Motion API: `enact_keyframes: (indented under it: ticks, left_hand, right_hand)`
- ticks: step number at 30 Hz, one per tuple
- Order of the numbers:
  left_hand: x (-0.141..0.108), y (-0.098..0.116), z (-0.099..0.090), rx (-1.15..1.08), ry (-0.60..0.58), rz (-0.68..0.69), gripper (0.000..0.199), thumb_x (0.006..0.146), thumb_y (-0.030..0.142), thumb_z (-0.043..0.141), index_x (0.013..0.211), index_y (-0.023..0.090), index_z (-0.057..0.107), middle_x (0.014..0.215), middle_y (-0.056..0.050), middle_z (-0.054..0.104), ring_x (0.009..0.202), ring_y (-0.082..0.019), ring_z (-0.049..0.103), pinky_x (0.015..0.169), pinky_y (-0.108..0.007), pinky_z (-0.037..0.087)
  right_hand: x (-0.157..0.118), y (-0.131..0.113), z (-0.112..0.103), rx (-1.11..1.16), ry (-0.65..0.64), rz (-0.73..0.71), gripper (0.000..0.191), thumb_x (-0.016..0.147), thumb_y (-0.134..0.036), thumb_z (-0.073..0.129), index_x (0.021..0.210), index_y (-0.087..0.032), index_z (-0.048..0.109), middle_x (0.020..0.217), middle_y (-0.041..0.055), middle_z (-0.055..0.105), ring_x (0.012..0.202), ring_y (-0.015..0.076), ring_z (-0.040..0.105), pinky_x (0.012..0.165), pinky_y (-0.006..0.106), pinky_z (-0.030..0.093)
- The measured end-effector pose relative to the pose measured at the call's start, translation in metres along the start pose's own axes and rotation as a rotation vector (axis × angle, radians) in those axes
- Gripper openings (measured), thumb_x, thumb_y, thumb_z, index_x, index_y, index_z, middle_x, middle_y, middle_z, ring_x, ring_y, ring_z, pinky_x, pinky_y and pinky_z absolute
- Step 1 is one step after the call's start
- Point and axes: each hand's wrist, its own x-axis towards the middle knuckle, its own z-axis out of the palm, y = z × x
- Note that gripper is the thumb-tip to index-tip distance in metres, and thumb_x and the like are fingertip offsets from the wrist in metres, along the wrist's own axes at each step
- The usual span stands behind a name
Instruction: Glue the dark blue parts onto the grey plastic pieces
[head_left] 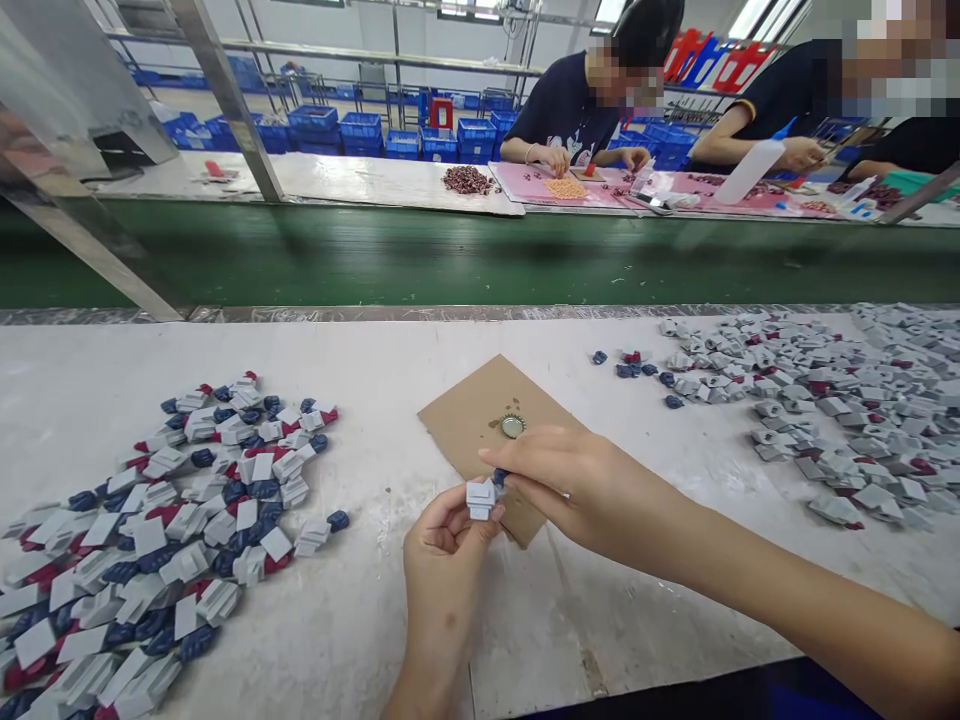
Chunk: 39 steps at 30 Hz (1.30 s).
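Note:
Between the fingertips of my left hand is a small light-grey block piece. My right hand pinches a small dark-blue piece at the right side of the grey piece; the two pieces touch. Both hands are over the near part of a brown cardboard sheet. On the sheet, just beyond my right fingers, lies a round metal bottle cap beside a few dark wet spots.
Grey pieces with blue and dark-red parts are heaped at left. A pile of mostly grey pieces spreads at right. Past the table runs a green conveyor belt; people work on its far side. A metal post stands upper left.

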Motion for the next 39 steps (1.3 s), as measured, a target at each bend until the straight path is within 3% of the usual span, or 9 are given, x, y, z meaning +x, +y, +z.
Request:
enact_keyframes:
  ticks: [7,11,13,15,17,21,30,36,39]
  left_hand:
    - [-0.001,-0.002,-0.002,0.012,0.011,0.066,0.012,0.065,0.019,0.074,0.077,0.02,0.072,0.07,0.002,0.072,0.065,-0.009,0.062,0.058,-0.013,0.047]
    - [-0.001,-0.002,-0.001,0.029,-0.09,0.076,0.013,0.067,0.021,0.073,0.08,0.022,0.073,0.069,0.003,0.071,0.059,-0.008,0.06,0.057,-0.013,0.049]
    - [-0.002,-0.002,-0.001,0.061,-0.147,0.092,0.014,0.067,0.02,0.073,0.081,0.023,0.073,0.071,0.003,0.071,0.059,-0.008,0.061,0.057,-0.013,0.049]
    - [-0.004,-0.003,-0.001,0.108,-0.173,0.124,0.014,0.068,0.016,0.072,0.08,0.024,0.073,0.073,0.003,0.072,0.064,-0.009,0.064,0.06,-0.013,0.05]
    - [-0.005,-0.005,-0.003,0.152,-0.205,0.168,0.016,0.07,0.014,0.07,0.079,0.026,0.073,0.074,0.003,0.073,0.07,-0.011,0.066,0.064,-0.014,0.051]
    - [-0.006,-0.009,-0.006,0.214,-0.273,0.222,0.015,0.073,0.016,0.068,0.082,0.026,0.073,0.081,0.002,0.074,0.075,-0.015,0.067,0.068,-0.019,0.052]
    - [-0.01,-0.014,-0.01,0.408,-0.227,0.279,0.02,0.077,0.021,0.061,0.094,0.022,0.073,0.081,-0.001,0.074,0.078,-0.02,0.067,0.072,-0.026,0.053]
    - [-0.009,-0.016,-0.008,0.64,-0.36,0.362,0.028,0.074,0.014,0.056,0.098,0.022,0.069,0.077,0.0,0.07,0.071,-0.021,0.065,0.065,-0.028,0.05]
    - [-0.003,-0.006,-0.03,0.908,-0.324,0.522,0.023,0.08,0.025,0.05,0.098,0.025,0.065,0.095,-0.005,0.068,0.089,-0.027,0.062,0.08,-0.038,0.047]
  right_hand:
    - [-0.005,-0.006,0.005,0.071,0.04,0.003,0.029,0.088,-0.013,0.041,0.108,-0.017,0.062,0.088,0.0063,0.07,0.085,0.0192,0.064,0.071,0.033,0.055]
    - [0.001,-0.006,0.001,0.313,0.161,0.266,0.035,0.091,-0.03,0.042,0.123,-0.021,0.053,0.11,0.006,0.065,0.103,0.0191,0.059,0.085,0.035,0.05]
    - [0.011,-0.006,0.002,0.539,0.249,0.458,0.037,0.093,-0.038,0.037,0.119,-0.02,0.056,0.111,0.0066,0.064,0.105,0.0185,0.058,0.089,0.035,0.048]
    - [0.022,-0.007,0.006,0.794,0.222,0.633,0.042,0.092,-0.045,0.033,0.107,-0.017,0.061,0.098,0.008,0.068,0.092,0.0171,0.063,0.083,0.032,0.05]
    - [0.032,-0.01,0.013,0.985,0.097,0.778,0.048,0.09,-0.052,0.033,0.095,-0.015,0.064,0.081,0.0077,0.069,0.072,0.0149,0.065,0.07,0.029,0.052]
    - [0.038,-0.014,0.023,1.119,-0.039,0.918,0.056,0.086,-0.061,0.034,0.076,-0.015,0.063,0.055,0.0038,0.063,0.049,0.0108,0.057,0.051,0.023,0.047]
    - [0.026,-0.009,0.036,1.115,-0.008,0.924,0.059,0.084,-0.062,0.036,0.061,-0.014,0.06,0.047,0.0033,0.059,0.038,0.0081,0.048,0.037,0.019,0.037]
    - [0.001,-0.015,0.043,0.974,0.332,0.702,0.057,0.088,-0.058,0.03,0.078,-0.015,0.064,0.064,0.0046,0.063,0.062,0.0127,0.059,0.06,0.025,0.047]
    - [-0.04,0.01,0.024,0.627,0.55,0.622,0.05,0.093,-0.049,0.024,0.102,-0.018,0.062,0.09,0.007,0.065,0.083,0.0157,0.06,0.074,0.028,0.047]
